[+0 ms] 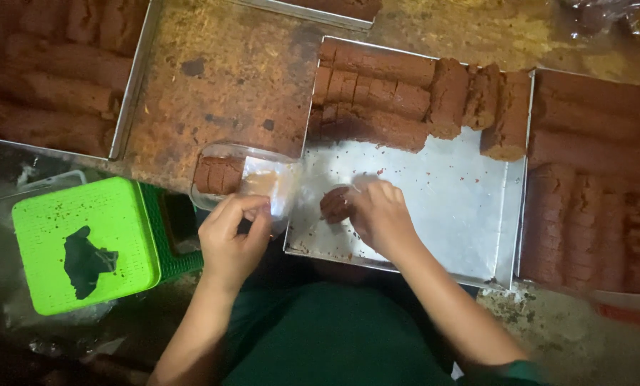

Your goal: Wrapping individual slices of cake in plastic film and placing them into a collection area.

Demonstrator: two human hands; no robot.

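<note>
- Dark green cloth (327, 336) over the person's lap fills the bottom of the view, with both forearms reaching out over it.
- Left hand (232, 239) is pinched together on the near edge of a clear plastic container (252, 179), which already holds a cut brown cake block (218, 174) at its far end. The container looks light and is gripped at one edge only, so it could tip or slide off the stained brown worktop (220, 78) if it is pushed.
- Right hand (380, 214) is closed on a dark brown cake piece (335, 204), low over the bare floor of the square metal tray (448, 207), just beside the container's open side. The piece looks soft and crumbly; a tight squeeze could break it, and crumbs already dot the tray.
- Rows of brown cake logs (377, 93) fill the tray's far side; a careless wrist might dent them.
- Bright green perforated plastic stool (84, 243) stands at the left, near the left elbow, and a bump there could jolt the container.
- More metal trays of brown cake logs (591, 179) lie to the right and far left.
</note>
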